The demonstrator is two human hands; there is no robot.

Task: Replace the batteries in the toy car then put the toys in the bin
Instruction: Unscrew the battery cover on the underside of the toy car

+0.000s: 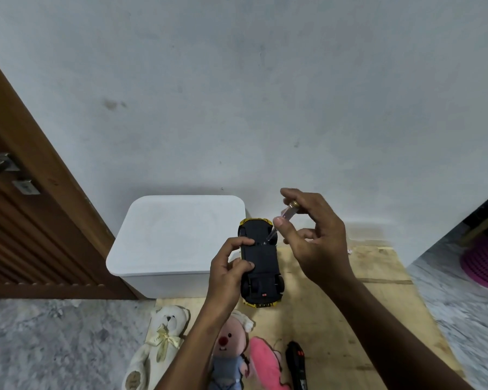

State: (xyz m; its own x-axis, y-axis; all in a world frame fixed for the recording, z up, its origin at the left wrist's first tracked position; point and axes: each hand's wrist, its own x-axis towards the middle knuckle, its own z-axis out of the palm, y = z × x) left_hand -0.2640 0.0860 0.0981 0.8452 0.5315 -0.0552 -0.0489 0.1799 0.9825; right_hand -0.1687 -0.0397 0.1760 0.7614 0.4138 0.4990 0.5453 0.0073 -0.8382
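Observation:
A yellow toy car is held upside down above a wooden board, its black underside facing me. My left hand grips the car's left side, fingers curled over the underside. My right hand pinches a small screwdriver with a clear handle; its tip rests on the underside near the far end of the car. A white bin with its lid on stands just left of the car, against the wall.
On the wooden board near me lie a white teddy bear, a pink-faced plush in blue, a pink plush and a black remote control. A wooden door is at the left.

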